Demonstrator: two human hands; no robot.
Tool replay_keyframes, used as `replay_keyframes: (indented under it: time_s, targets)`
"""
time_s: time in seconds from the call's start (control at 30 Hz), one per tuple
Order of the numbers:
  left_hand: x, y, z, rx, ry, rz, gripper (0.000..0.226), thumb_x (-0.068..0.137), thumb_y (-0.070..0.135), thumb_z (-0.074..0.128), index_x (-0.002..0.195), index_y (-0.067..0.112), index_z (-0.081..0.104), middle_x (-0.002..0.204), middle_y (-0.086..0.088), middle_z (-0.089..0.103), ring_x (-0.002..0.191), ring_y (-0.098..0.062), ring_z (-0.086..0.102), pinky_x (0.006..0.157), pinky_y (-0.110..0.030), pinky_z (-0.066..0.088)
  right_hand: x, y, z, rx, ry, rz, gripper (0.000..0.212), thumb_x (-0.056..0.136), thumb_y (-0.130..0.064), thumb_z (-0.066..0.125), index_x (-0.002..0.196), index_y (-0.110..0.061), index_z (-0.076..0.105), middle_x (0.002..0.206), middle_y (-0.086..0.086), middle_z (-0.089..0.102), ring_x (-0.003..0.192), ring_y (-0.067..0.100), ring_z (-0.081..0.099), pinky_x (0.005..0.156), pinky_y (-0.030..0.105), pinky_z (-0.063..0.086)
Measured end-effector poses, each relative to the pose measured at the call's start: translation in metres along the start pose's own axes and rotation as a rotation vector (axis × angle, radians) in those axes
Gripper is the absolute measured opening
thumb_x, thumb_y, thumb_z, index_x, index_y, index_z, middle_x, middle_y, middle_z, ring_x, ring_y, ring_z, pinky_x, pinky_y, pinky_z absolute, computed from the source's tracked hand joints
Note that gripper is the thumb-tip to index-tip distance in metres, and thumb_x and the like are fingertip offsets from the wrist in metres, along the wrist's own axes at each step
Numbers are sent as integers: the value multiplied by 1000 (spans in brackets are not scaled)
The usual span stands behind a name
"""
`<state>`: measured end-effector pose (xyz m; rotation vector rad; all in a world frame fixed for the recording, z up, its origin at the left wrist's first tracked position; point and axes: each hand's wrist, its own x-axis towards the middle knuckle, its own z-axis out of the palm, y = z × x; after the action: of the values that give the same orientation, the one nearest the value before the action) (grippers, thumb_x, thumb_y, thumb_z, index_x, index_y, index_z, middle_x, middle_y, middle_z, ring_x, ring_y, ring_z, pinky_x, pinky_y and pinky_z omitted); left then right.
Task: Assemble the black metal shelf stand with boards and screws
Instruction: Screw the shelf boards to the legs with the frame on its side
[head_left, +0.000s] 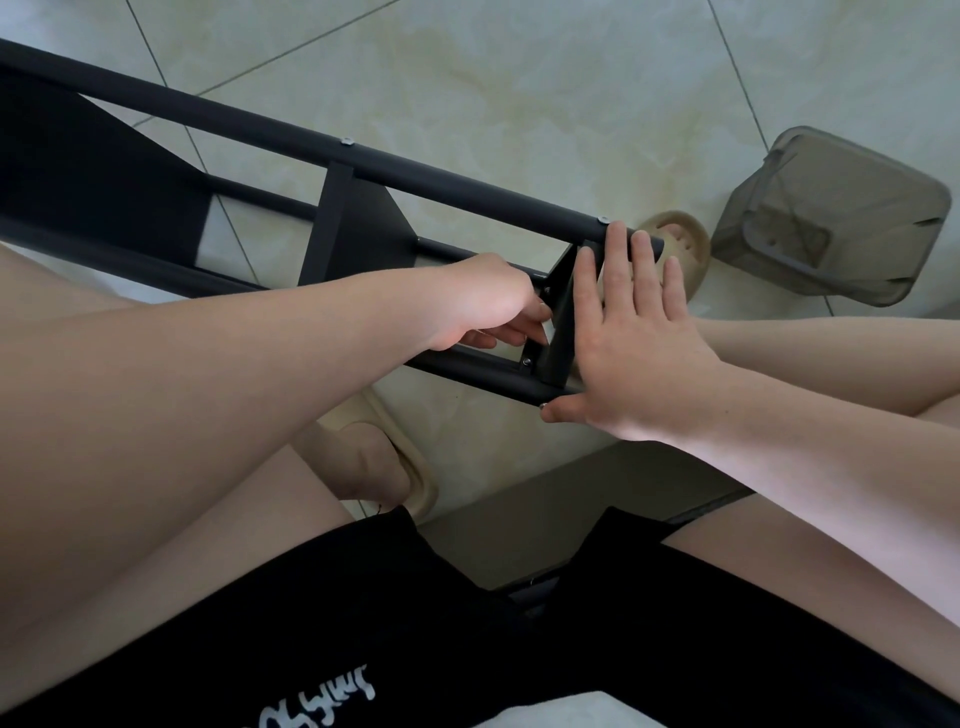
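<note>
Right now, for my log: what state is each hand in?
Left hand: fingers curled beside the end board; whether they hold anything cannot be told.
Right hand: open, straight fingers pressed flat on the end board and upper rail.

Soft, even daylight on the floor tiles (519, 78) beyond the shelf stand (441, 182), no glare. Dimmer below the stand, near me; shadows faint, soft-edged. Wide-angle stretch inflates my left forearm (208, 395) left of the stand. Focus sharp.
</note>
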<state>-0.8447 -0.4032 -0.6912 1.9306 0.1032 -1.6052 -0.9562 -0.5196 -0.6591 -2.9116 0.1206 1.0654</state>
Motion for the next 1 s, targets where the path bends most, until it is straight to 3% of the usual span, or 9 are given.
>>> replay_keyframes:
  time_s: [0.2, 0.57, 0.77, 1.0]
  targets:
    - [1, 2, -2, 103, 10, 6, 11, 98, 23, 58, 101, 19, 68, 87, 8, 75, 88, -9, 65, 70, -26, 45, 0, 0, 1, 1, 0, -1, 142, 74, -82, 61, 152, 2, -23, 157, 31, -30, 148, 47, -24, 123, 59, -5]
    - [3, 0, -13, 267, -46, 43, 8, 98, 20, 57, 97, 19, 66, 71, 14, 74, 85, -8, 64, 68, -26, 41, 0, 0, 1, -4, 6, -2, 142, 73, -82, 60, 153, 2, -22, 158, 31, -29, 149, 47, -23, 123, 59, -4]
    - [4, -3, -19, 396, -82, 108, 15, 96, 17, 58, 90, 21, 71, 74, 15, 74, 81, -7, 59, 69, -25, 41, 0, 0, 0, 0, 6, -2, 142, 74, -81, 62, 153, 2, -21, 158, 31, -28, 149, 47, -23, 122, 59, -4]
    - [4, -6, -21, 548, -119, 155, 16, 94, 18, 62, 87, 24, 75, 77, 18, 74, 90, -9, 61, 94, -34, 45, 0, 0, -1, 4, -15, 1, 142, 75, -82, 60, 152, 2, -24, 157, 31, -31, 148, 47, -26, 123, 58, -6]
